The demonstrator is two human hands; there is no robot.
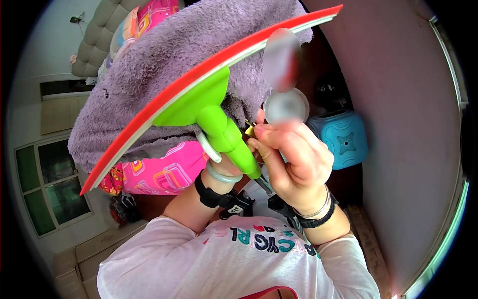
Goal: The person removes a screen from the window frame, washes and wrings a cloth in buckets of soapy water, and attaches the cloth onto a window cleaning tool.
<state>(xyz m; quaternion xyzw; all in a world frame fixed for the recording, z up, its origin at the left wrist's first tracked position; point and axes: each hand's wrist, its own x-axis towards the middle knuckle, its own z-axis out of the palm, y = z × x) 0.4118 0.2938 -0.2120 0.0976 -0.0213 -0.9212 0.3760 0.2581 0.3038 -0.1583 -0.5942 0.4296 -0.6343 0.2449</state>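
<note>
A squeegee with a bright green head (191,102) and a long red-and-white blade (211,60) slants across the view, its grey pole running down towards my chest. Mostly hidden behind the green neck is my left hand (225,166), with a pale bangle at the wrist; its hold cannot be made out. My right hand (296,162) is closed in a pinch beside the neck, and what sits between the fingertips is too small to name. A small yellowish piece (250,131) shows next to these fingertips. Just above them is a round translucent object (286,106).
A fluffy purple-grey blanket (144,65) lies behind the blade, over pink patterned fabric (169,172). A blue plastic stool (343,139) stands at the right near the wall (398,99). A padded headboard (102,37) is at the upper left. A blurred oval (282,60) overlaps the blade.
</note>
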